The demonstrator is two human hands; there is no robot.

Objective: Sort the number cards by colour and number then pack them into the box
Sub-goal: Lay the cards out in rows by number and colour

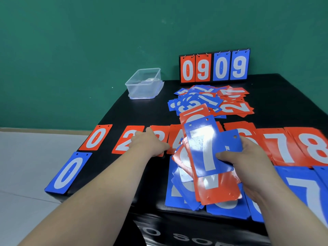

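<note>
Your right grip (248,157): curled round fanned card stack (209,157), blue 7 topmost, thumb across. Your left grip (150,142): arm outstretched, fingers flat on red row (276,144). Box (143,84): far-left corner of surface (142,114).

Seemingly a gym or sports room: green wall (88,41), pale floor (26,166), black padded block (142,112), flip scoreboard (214,67).
</note>
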